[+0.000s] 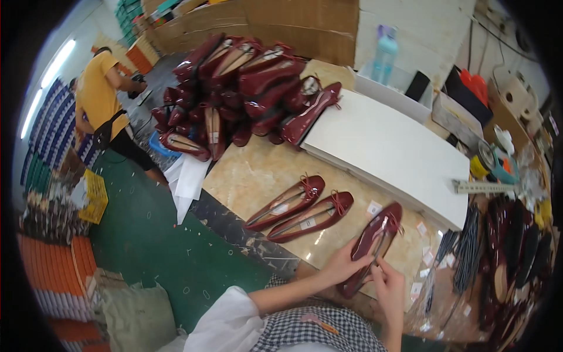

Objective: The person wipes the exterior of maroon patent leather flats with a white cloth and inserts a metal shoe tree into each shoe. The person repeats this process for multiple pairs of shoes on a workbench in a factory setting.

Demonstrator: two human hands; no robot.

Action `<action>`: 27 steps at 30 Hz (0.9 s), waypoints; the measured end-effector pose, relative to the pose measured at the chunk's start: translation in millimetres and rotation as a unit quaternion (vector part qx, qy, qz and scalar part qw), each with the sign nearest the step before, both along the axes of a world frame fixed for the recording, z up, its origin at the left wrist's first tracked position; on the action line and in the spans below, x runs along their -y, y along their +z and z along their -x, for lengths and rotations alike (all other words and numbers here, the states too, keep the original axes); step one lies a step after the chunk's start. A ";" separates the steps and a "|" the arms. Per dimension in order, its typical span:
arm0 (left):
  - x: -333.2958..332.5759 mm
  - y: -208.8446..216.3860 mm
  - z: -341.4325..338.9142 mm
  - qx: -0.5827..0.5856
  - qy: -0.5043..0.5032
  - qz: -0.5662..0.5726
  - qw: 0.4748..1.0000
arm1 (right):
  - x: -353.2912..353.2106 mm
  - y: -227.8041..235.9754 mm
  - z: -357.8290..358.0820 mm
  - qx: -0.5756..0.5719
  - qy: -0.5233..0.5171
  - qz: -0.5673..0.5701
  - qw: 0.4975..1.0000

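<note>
A dark red patent ballet flat (pixel 384 216) with a small bow is held over the near edge of the table, toe pointing away from me. My left hand (pixel 347 261) is closed around its side, the thumb reaching over the opening. At that opening, toward the heel, my right hand (pixel 388 283) has its fingers pinched together; whatever they hold is too small to make out. To the left lie two matching flats, a farther flat (pixel 288 203) and a nearer flat (pixel 321 218), side by side, each with a small white label inside.
A heap of red flats (pixel 240 88) covers the table's far left. A white shoebox (pixel 393 152) stands beyond my hands. Small white stickers (pixel 428 255), bundled dark cords (pixel 466 252) and more shoes (pixel 504 252) lie right. A person in yellow (pixel 99 88) stands far left.
</note>
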State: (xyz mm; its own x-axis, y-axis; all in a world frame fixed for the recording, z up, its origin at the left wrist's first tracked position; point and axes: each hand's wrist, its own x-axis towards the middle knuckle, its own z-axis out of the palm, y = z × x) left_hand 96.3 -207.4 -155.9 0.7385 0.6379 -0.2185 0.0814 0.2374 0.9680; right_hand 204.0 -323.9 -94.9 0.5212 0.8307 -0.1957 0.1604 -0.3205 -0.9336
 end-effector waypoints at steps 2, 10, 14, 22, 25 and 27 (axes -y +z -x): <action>-38.6 32.3 35.3 -0.131 0.015 -0.389 0.912 | 16.0 11.0 -19.4 0.025 -0.063 -0.010 0.998; -116.4 31.6 83.6 -0.306 -0.143 -0.486 0.806 | 6.5 -5.2 -23.8 -0.002 0.006 0.043 0.999; -162.1 133.6 101.0 -0.235 0.003 -0.605 0.761 | 35.2 -21.1 -42.3 0.094 -0.041 0.030 0.994; -492.4 275.4 102.8 -0.332 0.182 -0.730 0.569 | 74.9 -7.1 -49.4 0.032 -0.129 0.068 0.989; -631.0 293.0 222.8 -0.354 0.077 -0.708 0.606 | 91.1 -17.2 -60.1 -0.017 -0.119 0.026 0.992; -658.8 232.7 171.5 -0.433 0.066 -0.642 0.629 | 122.2 -8.8 -68.6 0.035 -0.198 0.095 0.975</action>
